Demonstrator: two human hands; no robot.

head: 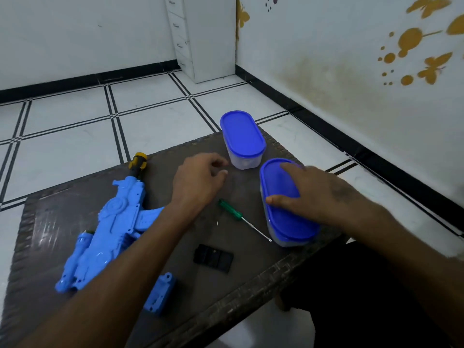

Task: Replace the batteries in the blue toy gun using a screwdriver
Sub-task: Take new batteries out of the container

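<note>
On the table [251, 280]:
Right hand [311, 194]: fingers spread flat on the near container's blue lid [283, 197].
Left hand [198, 182]: fingers loosely curled, holding nothing, above the screwdriver [232, 212].

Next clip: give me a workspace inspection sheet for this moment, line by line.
Surface: dark low table, patterned edge.
Job's things: blue toy gun lying flat; green screwdriver beside it; black cover lying loose.
Clutter: two blue-lidded containers, far container, near container.
Grippers: left hand loosely curled, holding nothing visible; right hand resting on the near container's lid.
Cables: nothing seen.
Surroundings: tiled floor, white drawer unit.
</note>
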